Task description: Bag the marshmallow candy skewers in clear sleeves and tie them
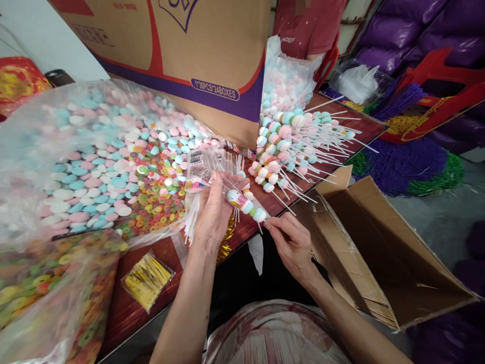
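Observation:
A candy skewer (246,206), with blue, white and green pieces, lies partly inside a clear printed wrapper over the table's front edge. My left hand (215,205) is closed around the wrapper and the skewer's upper part, thumb on top. At the skewer's lower end, my right hand (290,240) pinches with thumb and forefinger at the wrapper's edge; exactly what sits between the fingertips is partly hidden. A short bit of stick pokes out beside them. Under my left hand are a stack of clear printed wrappers (200,167) and some white sticks (192,220).
Finished candy skewers (280,146) pile up at right. Loose pastel candies (94,177) and gummy rings (159,197) spread over a plastic sheet. A pack of gold twist ties (148,280) lies near front. A large carton (212,55) stands behind; an open box (382,253) sits right. Another person (306,30) is opposite.

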### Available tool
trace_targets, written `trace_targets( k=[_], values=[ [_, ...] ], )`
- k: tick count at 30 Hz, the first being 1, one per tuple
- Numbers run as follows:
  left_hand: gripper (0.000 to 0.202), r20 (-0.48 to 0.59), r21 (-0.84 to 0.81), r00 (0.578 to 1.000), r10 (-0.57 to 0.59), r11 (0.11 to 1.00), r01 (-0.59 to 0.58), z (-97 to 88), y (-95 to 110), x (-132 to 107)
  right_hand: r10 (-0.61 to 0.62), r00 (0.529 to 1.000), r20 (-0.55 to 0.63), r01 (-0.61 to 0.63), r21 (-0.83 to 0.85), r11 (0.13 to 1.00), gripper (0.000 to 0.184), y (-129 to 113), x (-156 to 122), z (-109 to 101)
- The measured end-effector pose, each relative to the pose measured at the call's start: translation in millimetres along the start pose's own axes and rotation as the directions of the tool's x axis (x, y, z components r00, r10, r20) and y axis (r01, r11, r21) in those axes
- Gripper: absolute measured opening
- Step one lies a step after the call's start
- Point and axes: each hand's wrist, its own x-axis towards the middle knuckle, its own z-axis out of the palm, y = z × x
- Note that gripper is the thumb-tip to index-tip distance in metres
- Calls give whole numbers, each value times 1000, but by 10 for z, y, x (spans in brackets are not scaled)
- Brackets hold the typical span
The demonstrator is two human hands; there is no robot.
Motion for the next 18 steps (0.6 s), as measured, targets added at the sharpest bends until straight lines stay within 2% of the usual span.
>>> trace_targets(
  k=[2,5,7,9,12,14,16,18],
  values=[
    [38,-43,-30,999,-19,999,18,73,-95,49,-115,993,4,114,-149,982,13,20,-8,-38],
    [35,-82,-54,996,-40,998,35,109,-276,75,-258,965,37,252,-389,886,15,44,-3,-133],
    [35,-65,-69,997,-52,996,48,110,-385,65,-291,956,31,270,-477,836,16,52,5,-193],
    [34,-41,-99,998,-57,994,53,108,-463,52,-240,971,23,222,-471,854,17,48,12,-228],
    [32,-25,-173,999,-37,984,32,108,-516,51,21,998,66,-5,-238,971,19,10,21,-232],
    [32,-10,-205,1000,-14,979,11,113,-529,58,245,961,130,-248,7,969,20,-24,31,-219],
    [33,23,-210,1000,9,978,-3,122,-544,56,431,871,236,-479,215,851,19,-50,47,-204],
    [33,54,-203,998,28,979,-17,135,-565,38,549,753,364,-656,341,673,19,-58,69,-184]
  ],
)
